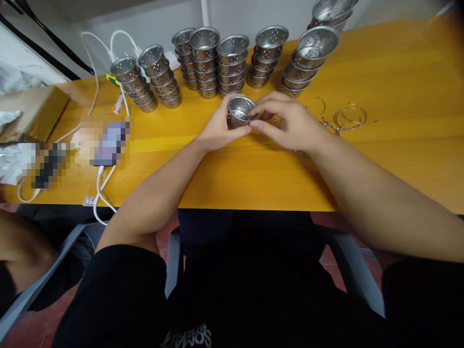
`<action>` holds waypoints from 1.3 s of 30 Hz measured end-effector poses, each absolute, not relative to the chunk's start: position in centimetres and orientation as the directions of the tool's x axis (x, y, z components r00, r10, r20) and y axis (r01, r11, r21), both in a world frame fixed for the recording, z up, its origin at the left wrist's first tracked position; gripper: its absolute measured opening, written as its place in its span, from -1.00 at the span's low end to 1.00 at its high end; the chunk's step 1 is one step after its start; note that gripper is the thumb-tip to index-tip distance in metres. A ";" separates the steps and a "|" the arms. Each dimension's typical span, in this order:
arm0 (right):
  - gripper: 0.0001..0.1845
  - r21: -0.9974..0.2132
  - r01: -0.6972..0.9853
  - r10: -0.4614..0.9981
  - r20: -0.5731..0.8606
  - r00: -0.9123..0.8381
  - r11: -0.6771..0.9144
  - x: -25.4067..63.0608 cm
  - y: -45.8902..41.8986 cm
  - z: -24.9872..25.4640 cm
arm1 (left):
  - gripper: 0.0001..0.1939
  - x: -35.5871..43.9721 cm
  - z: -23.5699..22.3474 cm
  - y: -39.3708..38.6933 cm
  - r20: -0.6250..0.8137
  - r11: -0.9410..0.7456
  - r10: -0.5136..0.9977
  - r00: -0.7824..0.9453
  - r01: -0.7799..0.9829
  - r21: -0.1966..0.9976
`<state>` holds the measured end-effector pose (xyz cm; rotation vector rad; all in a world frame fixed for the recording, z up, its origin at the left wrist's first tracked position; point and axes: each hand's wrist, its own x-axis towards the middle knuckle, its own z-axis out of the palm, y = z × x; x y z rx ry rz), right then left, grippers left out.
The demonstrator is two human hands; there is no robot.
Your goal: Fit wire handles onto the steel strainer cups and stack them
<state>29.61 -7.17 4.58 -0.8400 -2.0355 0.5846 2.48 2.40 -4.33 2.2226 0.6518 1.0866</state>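
A small perforated steel cup (239,110) is tilted slightly toward me above the wooden table (232,179). My left hand (216,126) wraps round its left side and underside, thumb along the front. At the cup's right rim, my right hand (290,118) is closed in a pinch, a fingertip reaching inside and the thumb outside. Whether anything thin sits between those fingers I cannot tell. Right of that hand lies a loose tangle of thin metal wire rings (350,117), partly hidden by my forearm.
Several stacks of matching perforated cups (205,63) stand along the back, with a taller stack (308,58) at the right. A blurred phone (110,143) with a white cable (98,193) lies left. Beyond it are a cardboard box (43,108) and another person's arm (25,246).
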 end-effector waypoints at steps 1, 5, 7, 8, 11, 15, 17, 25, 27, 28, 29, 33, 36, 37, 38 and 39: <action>-0.31 -0.648 0.358 0.735 0.529 -0.423 0.672 29.7 -7.1 4.6 | -0.05 2.5 -4.2 2.2 0.531 -0.709 0.648 0.547 0.178 0.682; -0.24 -0.647 0.395 0.755 0.505 -0.418 0.652 30.1 -6.8 4.4 | -0.12 2.2 -3.4 1.3 0.516 -0.697 0.659 0.547 0.187 0.692; -0.26 -0.650 0.398 0.757 0.490 -0.432 0.648 30.2 -6.7 4.3 | -0.14 2.1 -2.9 0.9 0.514 -0.705 0.655 0.554 0.204 0.679; -0.28 -0.649 0.394 0.753 0.490 -0.438 0.651 30.3 -6.7 4.2 | -0.15 2.0 -2.8 0.8 0.511 -0.707 0.657 0.554 0.217 0.673; -0.36 -0.636 0.384 0.737 0.503 -0.451 0.669 30.4 -6.6 4.1 | -0.18 1.9 -2.4 0.5 0.487 -0.696 0.676 0.553 0.261 0.669; -0.41 -0.610 0.366 0.703 0.519 -0.486 0.703 30.4 -6.6 4.1 | -0.23 1.9 -2.2 0.2 0.457 -0.678 0.692 0.558 0.286 0.677; -0.40 -0.598 0.350 0.682 0.522 -0.511 0.721 30.2 -6.5 4.0 | -0.22 1.9 -1.9 0.0 0.457 -0.676 0.688 0.564 0.269 0.687; -0.26 -0.607 0.379 0.710 0.530 -0.463 0.699 29.3 -7.0 3.8 | -0.02 2.5 -0.8 -1.5 0.386 -0.594 0.732 0.562 0.249 0.765; -0.35 -0.593 0.431 0.733 0.557 -0.392 0.681 30.0 -6.7 4.4 | 0.04 2.5 -1.4 -1.0 0.365 -0.559 0.748 0.555 0.231 0.796; -0.42 -0.573 0.460 0.731 0.589 -0.343 0.678 30.7 -6.3 4.7 | 0.06 2.3 -1.8 -0.6 0.355 -0.543 0.756 0.549 0.225 0.809; -0.50 -0.545 0.495 0.719 0.633 -0.288 0.677 31.6 -5.7 5.0 | 0.05 2.2 -2.2 -0.2 0.348 -0.530 0.765 0.543 0.221 0.819; -0.66 -0.391 0.655 0.545 0.837 -0.038 0.646 36.5 -1.6 5.0 | -0.05 1.6 -3.5 1.2 0.353 -0.521 0.777 0.521 0.217 0.825; -0.45 -0.435 0.743 0.497 0.853 0.159 0.509 39.2 1.1 4.5 | -0.10 1.5 -3.8 1.5 0.371 -0.544 0.759 0.535 0.207 0.813; -0.38 -0.459 0.751 0.501 0.843 0.197 0.476 39.7 1.7 4.4 | -0.11 1.5 -3.8 1.5 0.374 -0.549 0.754 0.540 0.206 0.810; -0.33 -0.484 0.756 0.519 0.825 0.225 0.441 39.9 2.0 4.4 | -0.11 1.5 -3.8 1.6 0.372 -0.551 0.751 0.545 0.208 0.808; -0.30 -0.511 0.759 0.544 0.801 0.250 0.403 39.8 2.3 4.4 | -0.12 1.5 -3.9 1.6 0.369 -0.551 0.751 0.548 0.212 0.807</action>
